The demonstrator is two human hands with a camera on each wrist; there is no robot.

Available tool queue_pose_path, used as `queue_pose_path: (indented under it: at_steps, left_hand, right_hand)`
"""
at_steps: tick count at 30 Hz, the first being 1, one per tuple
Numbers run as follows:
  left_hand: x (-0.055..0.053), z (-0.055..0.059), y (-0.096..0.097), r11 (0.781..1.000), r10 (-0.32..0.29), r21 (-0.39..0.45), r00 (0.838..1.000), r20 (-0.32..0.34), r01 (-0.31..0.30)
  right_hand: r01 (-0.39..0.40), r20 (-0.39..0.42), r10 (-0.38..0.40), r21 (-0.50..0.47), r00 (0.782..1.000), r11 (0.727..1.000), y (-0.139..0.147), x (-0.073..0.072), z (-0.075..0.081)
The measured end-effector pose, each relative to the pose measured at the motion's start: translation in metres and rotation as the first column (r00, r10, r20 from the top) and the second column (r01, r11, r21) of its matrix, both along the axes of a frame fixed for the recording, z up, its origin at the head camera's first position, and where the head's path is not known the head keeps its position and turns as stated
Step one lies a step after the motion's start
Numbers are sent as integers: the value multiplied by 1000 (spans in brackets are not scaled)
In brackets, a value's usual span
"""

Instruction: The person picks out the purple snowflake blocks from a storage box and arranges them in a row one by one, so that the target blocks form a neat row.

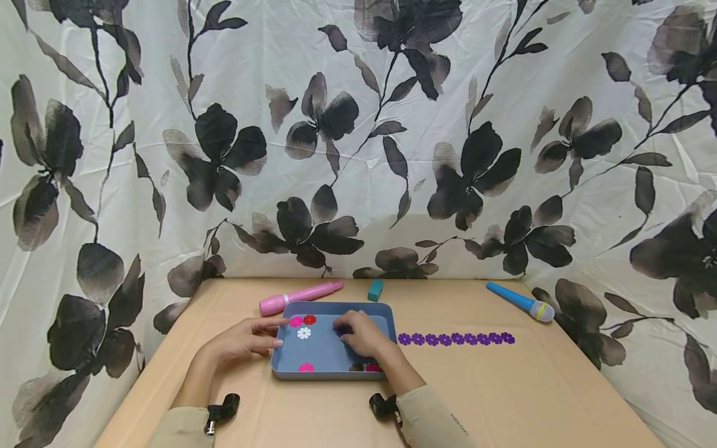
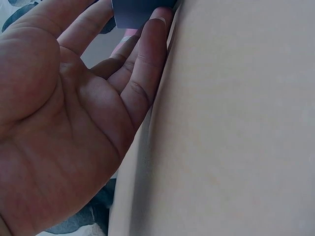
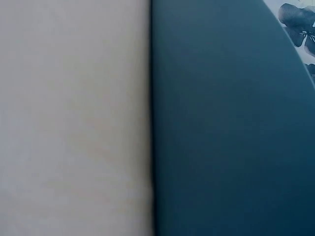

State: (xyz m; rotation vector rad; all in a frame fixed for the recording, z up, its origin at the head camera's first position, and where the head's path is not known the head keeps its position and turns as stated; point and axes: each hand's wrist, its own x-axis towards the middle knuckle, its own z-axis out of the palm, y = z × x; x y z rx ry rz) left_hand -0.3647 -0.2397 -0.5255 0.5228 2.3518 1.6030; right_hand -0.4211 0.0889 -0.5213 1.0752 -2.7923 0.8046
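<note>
A blue-grey tray (image 1: 325, 375) lies on the table. My left hand (image 1: 241, 341) is at its left side, with loosely extended fingers touching the rim; the left wrist view shows the palm and the tray's corner (image 2: 142, 14) by the fingertips. Over the tray's middle, my right hand (image 1: 363, 336) pinches a purple flower piece (image 1: 340, 331), mostly covered by the fingers. Inside the tray lie a pink flower (image 1: 296, 322), a red flower (image 1: 310, 319) and a white flower (image 1: 304, 333), with others along the near wall. The right wrist view shows the tray's outer wall (image 3: 221, 123) but no hand.
Right of the tray runs a straight row of several purple flowers (image 1: 457, 338). Behind the tray lie a pink marker-like tube (image 1: 302, 295) and a small teal block (image 1: 375, 290). A blue toy microphone (image 1: 521, 301) lies at the back right. A floral curtain (image 1: 392, 155) hangs behind.
</note>
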Motion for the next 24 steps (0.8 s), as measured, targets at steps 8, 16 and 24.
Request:
queue_pose_path:
  at_steps: [8, 16, 24]
  left_hand:
    - [0, 0, 1, 1000, 6, 6, 1000, 14, -6]
    - [-1, -1, 1, 1000, 9, 20, 999, 35, -10]
    - [-2, -1, 0, 1000, 7, 21, 999, 32, -8]
  right_hand:
    - [11, 41, -10, -13, 999, 1000, 2, 0, 1]
    - [3, 84, 3, -74, 996, 997, 5, 1, 4]
    - [-3, 145, 23, -135, 989, 991, 8, 1, 6]
